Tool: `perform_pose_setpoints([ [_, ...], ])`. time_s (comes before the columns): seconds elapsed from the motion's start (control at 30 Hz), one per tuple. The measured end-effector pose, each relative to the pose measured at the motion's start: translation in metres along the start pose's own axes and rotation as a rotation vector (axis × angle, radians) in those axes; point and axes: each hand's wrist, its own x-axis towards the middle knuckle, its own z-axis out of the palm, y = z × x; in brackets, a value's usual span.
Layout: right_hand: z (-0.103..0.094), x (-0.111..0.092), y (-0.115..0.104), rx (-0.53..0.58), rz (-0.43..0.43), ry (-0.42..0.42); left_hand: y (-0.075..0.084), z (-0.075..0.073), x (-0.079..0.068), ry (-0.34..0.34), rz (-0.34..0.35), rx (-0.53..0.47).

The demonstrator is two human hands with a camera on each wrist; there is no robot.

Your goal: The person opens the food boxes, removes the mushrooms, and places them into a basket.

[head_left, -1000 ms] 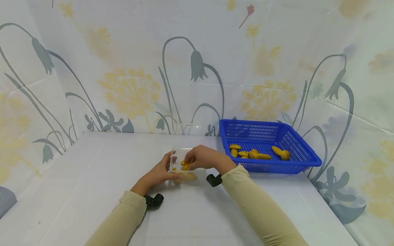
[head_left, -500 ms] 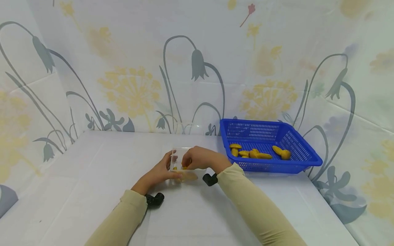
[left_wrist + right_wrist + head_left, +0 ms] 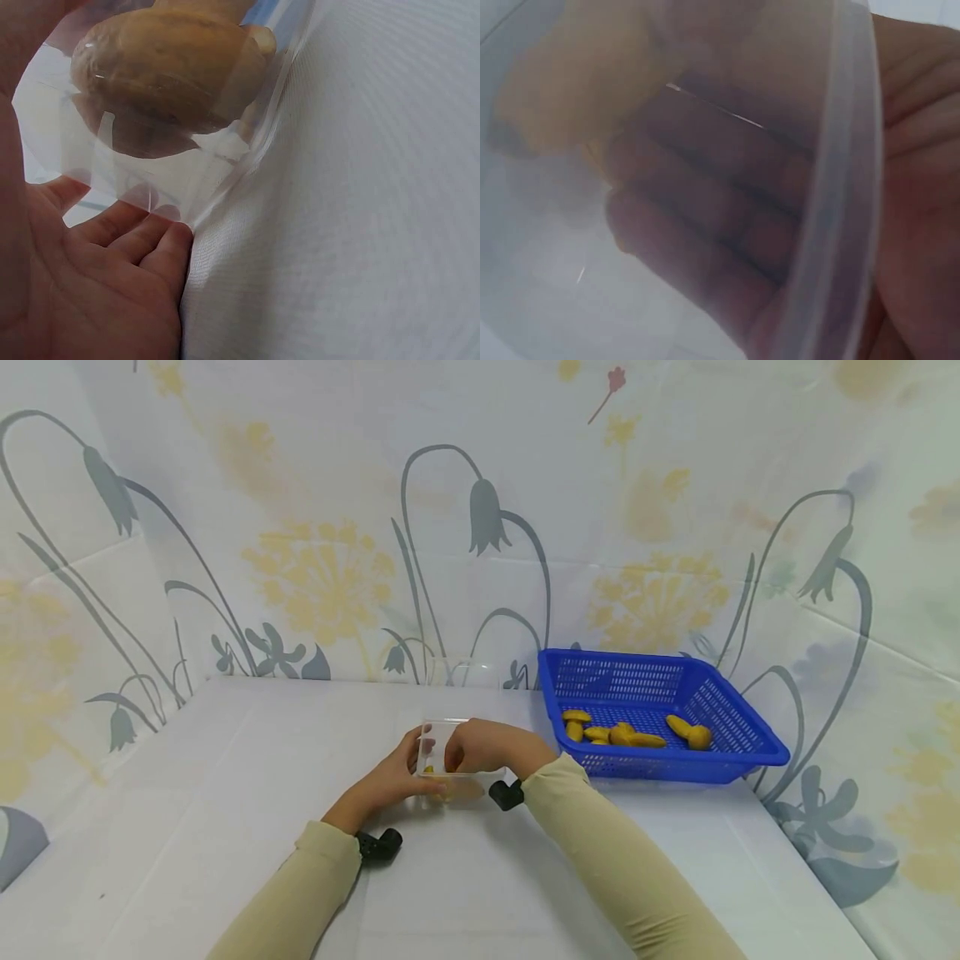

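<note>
A clear plastic box (image 3: 435, 740) with its lid (image 3: 463, 674) raised at the back stands on the white table. My left hand (image 3: 387, 781) holds it at the left side, thumb in front and fingers against the wall, as the left wrist view shows. Through that wall I see a brownish-yellow mushroom (image 3: 161, 67) lying inside. My right hand (image 3: 491, 746) reaches down into the box with curled fingers. In the blurred right wrist view, a yellowish mushroom (image 3: 574, 82) sits at its fingertips behind the hazy wall; the thumb's contact is hidden.
A blue perforated basket (image 3: 652, 768) stands to the right of the box. Several yellow mushrooms (image 3: 626, 737) lie in it. A flower-patterned cloth (image 3: 337, 593) hangs behind the table. Black wrist cameras (image 3: 381, 847) sit under both wrists.
My right hand has moved down and slightly left into the box, and the mushroom in its fingers has sunk from sight in the head view. The left hand keeps its hold.
</note>
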Motion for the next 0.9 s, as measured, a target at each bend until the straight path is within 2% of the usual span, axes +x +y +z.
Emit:
perform_pose_setpoints([
  [0.23, 0.0007, 0.0031, 0.0013, -0.028, 0.002, -0.029, 0.0007, 0.0006, -0.0008, -0.004, 0.010, -0.014],
  [0.5, 0.0010, 0.0027, 0.0008, 0.000, 0.011, -0.032, 0.0002, 0.0013, -0.0011, -0.008, 0.018, -0.025],
  [0.73, -0.0013, 0.0010, 0.0030, -0.004, -0.034, -0.002, -0.0016, 0.0004, 0.0002, -0.003, 0.026, 0.010],
  [0.9, -0.0074, -0.0031, 0.0045, 0.031, -0.032, 0.029, -0.0014, -0.0003, 0.0011, -0.002, 0.009, 0.035],
])
